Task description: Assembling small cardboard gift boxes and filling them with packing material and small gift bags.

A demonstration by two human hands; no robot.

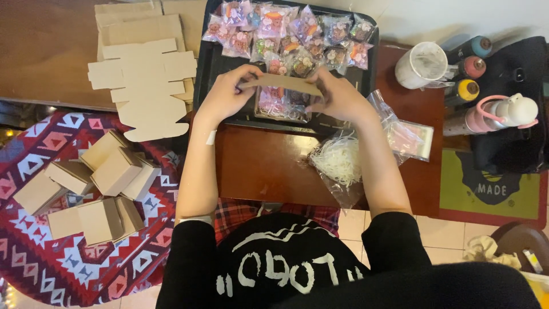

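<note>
- Head cam, looking straight down: both hands meet at approx 12 o'clock from the torso, over the near edge of a black tray [201, 68].
- Left hand [224, 94] – fingers pinched on the left end of a small kraft cardboard box [284, 86]; thumb up top, near the flap edge.
- Right hand [337, 97] – fingers curled, gripping the box's right end; fingertips partly hidden behind the flap, so exact contact pts can't be told.
- Box is held just above the tray, lid flap raised twd the camera; pink-ish packets seem to sit inside, w/ a clear film over them.
- Handling, as a judgement: thin card, light, stiff along the folds but dents easily if squeezed mid-panel. Best held at corners/end walls, as now. Flap likely springs back unless tucked.
- Tray at 12 o'clock holds many small cellophane packets [286, 28] of colourful trinkets – slippery, crinkly, light.
- At 10–11 o'clock: stack of flat, unfolded box blanks [143, 80] on a wooden surface.
- At 9 o'clock: several folded-up boxes [94, 183] on a red patterned cloth [34, 269].
- At 1–2 o'clock, just beside the right forearm: clear bag of white shredded paper filler [340, 163], plus an empty-looking clear bag [409, 137].
- At 2 o'clock, well apart: white cup [421, 64], a row of spray cans [466, 66], pink-and-white bottle [506, 111].
- Brown table [269, 171] sits under the forearms.
</note>
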